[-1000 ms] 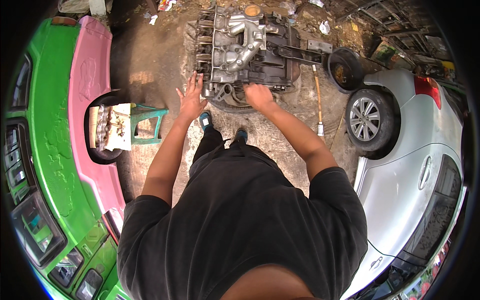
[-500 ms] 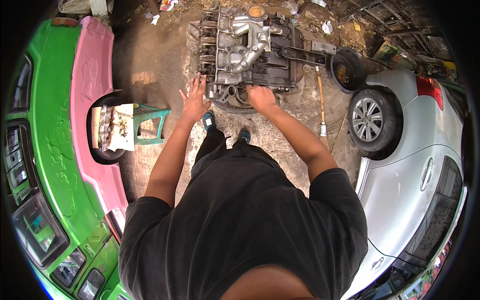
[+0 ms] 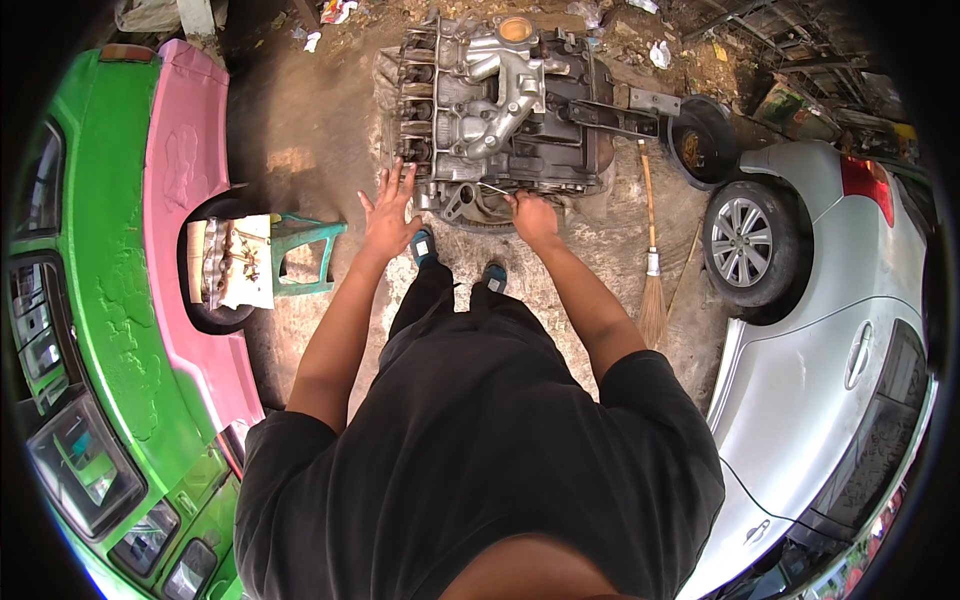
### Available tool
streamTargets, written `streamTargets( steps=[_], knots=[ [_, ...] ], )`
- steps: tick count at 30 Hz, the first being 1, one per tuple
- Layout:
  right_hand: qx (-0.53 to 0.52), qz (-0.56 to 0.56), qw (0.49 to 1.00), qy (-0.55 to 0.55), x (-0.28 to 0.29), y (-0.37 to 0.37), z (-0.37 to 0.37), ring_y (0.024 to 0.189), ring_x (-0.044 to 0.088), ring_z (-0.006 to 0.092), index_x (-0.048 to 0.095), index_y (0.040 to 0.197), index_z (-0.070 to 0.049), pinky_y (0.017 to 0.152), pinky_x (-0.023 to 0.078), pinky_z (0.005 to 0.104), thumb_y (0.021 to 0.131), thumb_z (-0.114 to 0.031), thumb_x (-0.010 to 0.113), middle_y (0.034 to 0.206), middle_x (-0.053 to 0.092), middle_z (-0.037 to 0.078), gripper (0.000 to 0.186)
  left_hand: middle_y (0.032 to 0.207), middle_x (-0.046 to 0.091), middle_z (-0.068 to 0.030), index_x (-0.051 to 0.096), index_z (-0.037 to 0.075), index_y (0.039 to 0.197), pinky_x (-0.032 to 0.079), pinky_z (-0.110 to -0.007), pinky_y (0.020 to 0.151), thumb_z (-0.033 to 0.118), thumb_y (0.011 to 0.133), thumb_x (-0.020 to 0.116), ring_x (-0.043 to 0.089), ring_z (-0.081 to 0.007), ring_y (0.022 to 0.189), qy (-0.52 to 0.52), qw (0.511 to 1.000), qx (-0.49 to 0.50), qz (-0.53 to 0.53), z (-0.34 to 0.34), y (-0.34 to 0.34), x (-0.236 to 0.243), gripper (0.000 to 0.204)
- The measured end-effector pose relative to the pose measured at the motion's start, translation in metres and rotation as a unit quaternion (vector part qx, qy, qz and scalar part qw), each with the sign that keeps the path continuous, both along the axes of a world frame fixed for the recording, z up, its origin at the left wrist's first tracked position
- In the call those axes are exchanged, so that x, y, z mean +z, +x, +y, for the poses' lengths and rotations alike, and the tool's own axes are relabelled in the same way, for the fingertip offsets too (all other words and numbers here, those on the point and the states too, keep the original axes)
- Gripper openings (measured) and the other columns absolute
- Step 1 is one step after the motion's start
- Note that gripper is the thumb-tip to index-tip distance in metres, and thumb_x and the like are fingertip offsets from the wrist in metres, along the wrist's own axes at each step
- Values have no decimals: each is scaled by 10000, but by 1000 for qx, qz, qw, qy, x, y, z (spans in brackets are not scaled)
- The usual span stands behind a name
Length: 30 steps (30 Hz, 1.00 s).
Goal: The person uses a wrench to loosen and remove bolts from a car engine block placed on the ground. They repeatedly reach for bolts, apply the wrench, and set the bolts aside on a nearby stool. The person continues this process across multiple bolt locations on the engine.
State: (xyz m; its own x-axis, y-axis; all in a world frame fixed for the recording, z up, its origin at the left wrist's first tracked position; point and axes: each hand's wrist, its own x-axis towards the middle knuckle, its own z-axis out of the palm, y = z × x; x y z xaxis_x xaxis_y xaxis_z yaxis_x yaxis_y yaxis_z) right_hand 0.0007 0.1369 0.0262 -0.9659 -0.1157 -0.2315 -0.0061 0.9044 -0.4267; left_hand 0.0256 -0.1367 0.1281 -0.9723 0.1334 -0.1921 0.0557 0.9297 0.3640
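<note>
A car engine (image 3: 545, 150) lies on the ground before me, with a silver intake manifold (image 3: 515, 95) on top and a row of valve parts along its left side. My right hand (image 3: 535, 218) is closed at the engine's near edge around a slim silver wrench-like tool (image 3: 495, 188). The tool points left toward a metal bracket (image 3: 460, 203); its far end is too small to make out. My left hand (image 3: 388, 222) is open with fingers spread, its fingertips at the near left corner of the engine. Whether they touch it I cannot tell.
A green and pink vehicle (image 3: 185, 150) stands at left, near a green plastic stool (image 3: 305, 255) and a metal part on cardboard (image 3: 240, 262). At right are a broom (image 3: 652, 260), a black basin (image 3: 700, 143) and a silver car (image 3: 800, 330). Litter lies beyond the engine.
My right hand has drawn back slightly toward me and right, and the slim tool in it now shows. My left hand has shifted slightly nearer, fingers still spread.
</note>
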Motion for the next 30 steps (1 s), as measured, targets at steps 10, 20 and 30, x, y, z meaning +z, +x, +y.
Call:
streamTargets(
  steps=[10, 20, 30],
  knots=[
    [-87, -100, 960, -246, -86, -1, -50, 1215, 455, 404, 512, 1282, -48, 1002, 385, 450, 979, -533, 327, 1305, 495, 244, 602, 1596, 58, -33, 136, 306, 1520, 20, -691, 1085, 180, 762, 649, 95, -314, 1459, -31, 999, -11, -22, 1, -1, 12, 925],
    [54, -92, 968, -226, -55, 27, -18, 1066, 551, 412, 615, 1098, -32, 864, 445, 485, 965, -335, 479, 1181, 572, 246, 358, 1598, 28, -31, 143, 335, 1514, 36, -711, 1072, 194, 751, 668, 103, -326, 1457, -20, 1000, -6, -9, 3, 0, 3, 937],
    [57, -86, 992, -78, 37, 10, 13, 922, 619, 410, 661, 984, -19, 792, 491, 493, 947, -367, 490, 962, 654, 236, 389, 1600, 12, -23, 142, 342, 1515, 52, -724, 1060, 236, 770, 659, 105, -353, 1452, -18, 1000, 9, 16, 4, 2, -10, 913]
  ],
)
